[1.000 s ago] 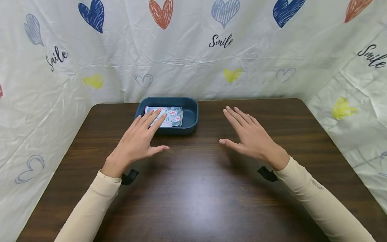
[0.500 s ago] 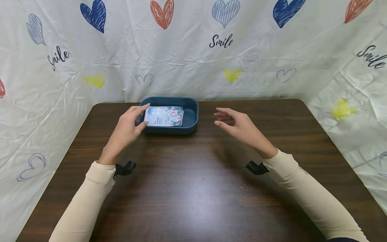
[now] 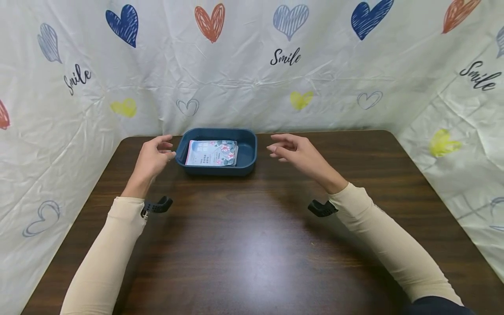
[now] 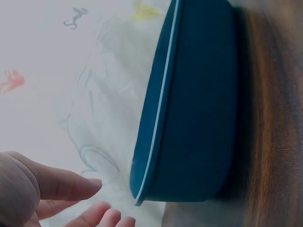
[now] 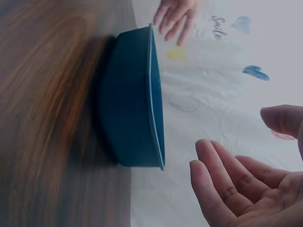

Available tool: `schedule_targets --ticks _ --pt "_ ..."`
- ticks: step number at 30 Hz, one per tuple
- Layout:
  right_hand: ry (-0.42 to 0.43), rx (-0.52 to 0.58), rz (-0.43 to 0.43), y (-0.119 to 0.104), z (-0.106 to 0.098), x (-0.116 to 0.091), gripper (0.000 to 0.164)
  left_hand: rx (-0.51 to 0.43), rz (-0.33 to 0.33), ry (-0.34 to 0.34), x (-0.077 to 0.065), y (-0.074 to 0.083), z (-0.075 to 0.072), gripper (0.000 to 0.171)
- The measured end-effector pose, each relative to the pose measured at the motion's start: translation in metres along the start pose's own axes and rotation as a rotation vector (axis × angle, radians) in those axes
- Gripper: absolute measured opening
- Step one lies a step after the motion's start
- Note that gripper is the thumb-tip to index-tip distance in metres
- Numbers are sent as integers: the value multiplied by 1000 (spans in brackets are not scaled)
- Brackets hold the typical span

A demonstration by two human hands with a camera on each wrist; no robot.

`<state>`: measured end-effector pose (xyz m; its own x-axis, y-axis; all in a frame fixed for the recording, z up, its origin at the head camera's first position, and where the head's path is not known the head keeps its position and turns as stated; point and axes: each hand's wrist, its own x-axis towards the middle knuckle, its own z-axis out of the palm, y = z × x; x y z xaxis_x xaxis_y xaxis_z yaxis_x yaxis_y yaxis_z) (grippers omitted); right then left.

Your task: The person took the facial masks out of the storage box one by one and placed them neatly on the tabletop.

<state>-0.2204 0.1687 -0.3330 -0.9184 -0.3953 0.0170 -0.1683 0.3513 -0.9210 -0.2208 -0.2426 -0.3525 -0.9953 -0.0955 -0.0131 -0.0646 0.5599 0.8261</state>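
A dark blue rectangular bin (image 3: 248, 151) stands at the back of the table. Inside it, toward its left side, lies a flat packet (image 3: 211, 153) with a pale blue floral print; other packets may lie beneath it. Just off the bin's left end is my left hand (image 3: 151, 157), fingers loosely bent with nothing in them; in the left wrist view its thumb (image 4: 71, 185) is apart from the bin's wall. My right hand (image 3: 297, 153) hovers a short way to the right of the bin, and the right wrist view shows its relaxed fingers (image 5: 232, 182) holding nothing.
The brown wooden table (image 3: 236, 245) reaches back to a white cloth (image 3: 236, 65) printed with hearts and the word Smile. A black strap mount (image 3: 159, 204) sits at the left wrist, and another black mount (image 3: 322, 208) at the right.
My left hand has moved from over the bin to its left side. My right hand has come left toward the bin. Both hands have gone from spread fingers to loosely bent ones.
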Motion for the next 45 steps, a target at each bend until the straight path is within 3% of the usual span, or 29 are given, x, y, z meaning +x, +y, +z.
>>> schedule_targets --ticks 8,18,34,45 --pt "-45 72 13 -5 9 18 52 -159 -169 -63 19 -12 2 51" --pt "-111 177 11 -8 21 38 52 -243 -273 -126 30 -23 1 48" --pt "-149 211 41 -10 46 76 51 -312 -313 -172 29 -24 -1 47" --pt "-140 238 55 -7 63 101 50 -354 -321 -162 25 -26 2 49"
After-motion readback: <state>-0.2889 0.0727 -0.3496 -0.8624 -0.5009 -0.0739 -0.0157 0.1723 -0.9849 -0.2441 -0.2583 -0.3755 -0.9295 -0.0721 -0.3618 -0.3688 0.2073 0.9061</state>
